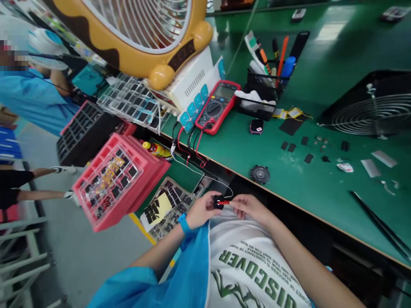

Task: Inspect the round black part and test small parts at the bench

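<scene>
My left hand (201, 210), with a blue band at the wrist, grips a small black square piece (218, 199) that looks like a watch case. My right hand (252, 208) pinches a thin red stick-like tool (224, 202), its tip against the face of the black piece. Both hands are held in front of my shirt, just off the bench edge. A white cable (210, 176) runs down close to the hands; where it ends I cannot make out. Nearest on the bench is a round black watch-like part (260, 174).
A red multimeter (218, 107), a black mesh holder (268, 81) of tools and a square watch (256, 126) are on the green bench (321, 192). Black tweezers (379, 222) lie right. Stacked red trays (118, 179) stand left, beneath a yellow fan (144, 38). A co-worker's blue sleeve shows left.
</scene>
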Motion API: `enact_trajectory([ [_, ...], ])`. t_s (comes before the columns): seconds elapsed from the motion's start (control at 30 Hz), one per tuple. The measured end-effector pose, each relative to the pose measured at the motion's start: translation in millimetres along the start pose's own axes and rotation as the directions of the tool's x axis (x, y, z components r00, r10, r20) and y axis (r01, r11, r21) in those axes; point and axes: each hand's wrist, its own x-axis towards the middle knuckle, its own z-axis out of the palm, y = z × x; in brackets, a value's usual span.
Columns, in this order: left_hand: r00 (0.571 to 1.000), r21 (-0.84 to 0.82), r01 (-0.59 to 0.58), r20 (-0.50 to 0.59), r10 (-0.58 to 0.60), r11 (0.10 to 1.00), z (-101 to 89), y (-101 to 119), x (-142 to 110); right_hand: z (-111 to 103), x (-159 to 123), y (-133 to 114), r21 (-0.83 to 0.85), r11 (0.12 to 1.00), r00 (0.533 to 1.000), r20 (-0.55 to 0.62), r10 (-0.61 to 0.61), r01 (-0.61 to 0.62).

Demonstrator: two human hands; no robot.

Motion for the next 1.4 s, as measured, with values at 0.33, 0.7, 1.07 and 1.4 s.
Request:
enact_trajectory([
  [0.33,0.984,-0.304,0.169,0.0,-0.177,0.937,-9.7,-28,-9,12,10,-12,-0.45,0.893,0.989,0.137,0.047,0.019],
  [0.7,0.973,-0.429,0.12,-0.129,-0.192,0.895,-22.9,-59,-11,36,43,-22,-0.751,0.648,0.957,0.264,0.122,0.125],
  [1.07,0.956,-0.475,-0.059,-0.28,-0.088,0.878,-47.3,-44,0,38,-29,-101,-0.94,0.206,0.883,0.157,-0.442,0.271],
  [1.4,0.99,-0.404,-0.114,-0.122,0.07,0.908,-38.3,15,-22,33,-23,-147,-0.98,-0.201,0.686,0.14,-0.714,-0.01],
])
